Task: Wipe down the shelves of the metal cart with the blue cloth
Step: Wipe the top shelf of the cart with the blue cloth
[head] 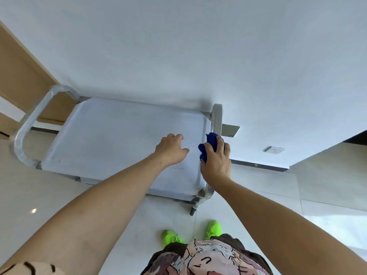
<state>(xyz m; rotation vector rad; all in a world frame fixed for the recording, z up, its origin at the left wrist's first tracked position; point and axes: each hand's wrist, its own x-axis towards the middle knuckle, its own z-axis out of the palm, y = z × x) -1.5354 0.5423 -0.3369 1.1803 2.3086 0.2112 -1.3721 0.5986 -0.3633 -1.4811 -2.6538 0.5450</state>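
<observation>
The bunched blue cloth is gripped by the right hand at the grey metal cart's top shelf; the shelf is touched by the loosely curled left hand.

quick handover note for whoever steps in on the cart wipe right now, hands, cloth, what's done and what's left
Right hand: grips the bunched blue cloth and presses it on the right edge of the cart's top shelf, beside the right handle post.
Left hand: holds nothing, fingers resting on the top shelf just left of the cloth.
Cart: standing against the white wall, left handle near the wooden unit.
Done: cannot tell how much of the top shelf has been wiped; no clear streaks show.
Left: finish the top shelf. Any lower shelves are hidden under it, so check them and wipe them too.
</observation>
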